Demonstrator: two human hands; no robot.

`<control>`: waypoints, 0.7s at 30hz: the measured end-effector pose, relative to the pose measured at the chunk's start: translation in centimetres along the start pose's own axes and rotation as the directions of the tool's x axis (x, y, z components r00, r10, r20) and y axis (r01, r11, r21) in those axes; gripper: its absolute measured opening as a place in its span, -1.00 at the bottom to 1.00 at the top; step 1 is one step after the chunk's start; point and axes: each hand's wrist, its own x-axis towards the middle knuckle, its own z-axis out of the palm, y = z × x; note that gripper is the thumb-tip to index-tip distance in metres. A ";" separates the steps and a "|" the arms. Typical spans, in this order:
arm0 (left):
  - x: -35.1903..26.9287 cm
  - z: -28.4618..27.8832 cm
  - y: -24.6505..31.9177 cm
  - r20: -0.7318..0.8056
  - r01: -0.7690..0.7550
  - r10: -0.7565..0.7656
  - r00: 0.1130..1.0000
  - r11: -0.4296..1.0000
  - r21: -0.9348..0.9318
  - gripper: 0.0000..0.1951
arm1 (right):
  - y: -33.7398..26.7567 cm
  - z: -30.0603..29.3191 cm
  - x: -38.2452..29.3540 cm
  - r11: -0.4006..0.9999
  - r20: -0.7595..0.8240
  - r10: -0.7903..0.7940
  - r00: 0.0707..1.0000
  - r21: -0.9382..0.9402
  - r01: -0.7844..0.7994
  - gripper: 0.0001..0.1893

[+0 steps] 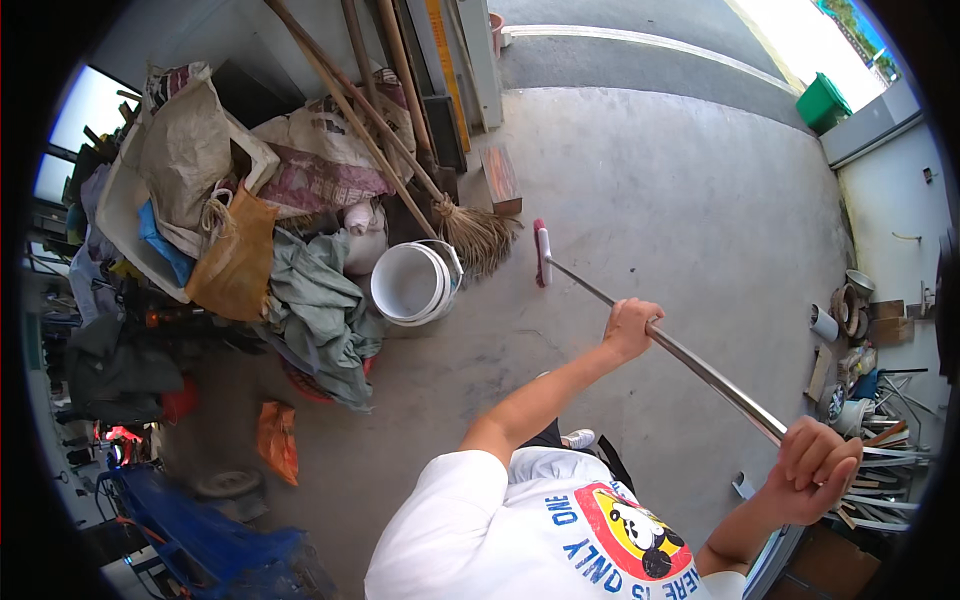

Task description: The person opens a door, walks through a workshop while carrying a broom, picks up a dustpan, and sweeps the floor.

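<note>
My left hand [632,328] is closed around the middle of a metal pole, the handle of a push broom [712,379]. Higher up the same pole, at its upper end, my right hand [814,469] grips it in front of my right side. The pole slants down and away to a white broom head [545,255] with pink bristles, which rests on the concrete floor [675,187]. Left of the broom head are a natural-fibre broom [476,232] and a white plastic bucket [411,285] with its handle up.
Woven sacks [330,157] and a large white tub [120,202] crowd the left, with long wooden handles leaning over them. A box [501,180] stands near the doorpost. An orange bag [277,442] lies lower left. Metal strips [885,480] and odds and ends line the right wall.
</note>
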 end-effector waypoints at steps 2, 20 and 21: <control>-1.2 -0.4 2.4 -0.124 -0.033 0.030 0.992 0.999 -0.022 -0.91 | -1.4 -2.8 2.7 0.989 0.003 0.069 0.998 0.128 -0.068 -0.66; 2.2 7.1 -0.9 -0.206 0.012 -0.059 0.977 0.975 -0.223 -0.92 | 0.9 -0.2 -0.7 0.988 0.558 0.118 0.821 -0.151 -0.040 -0.67; 2.5 6.8 -0.2 -0.216 -0.042 -0.002 0.976 0.979 -0.202 -0.94 | 0.0 -0.3 -0.5 0.989 0.585 0.107 0.804 -0.142 -0.028 -0.65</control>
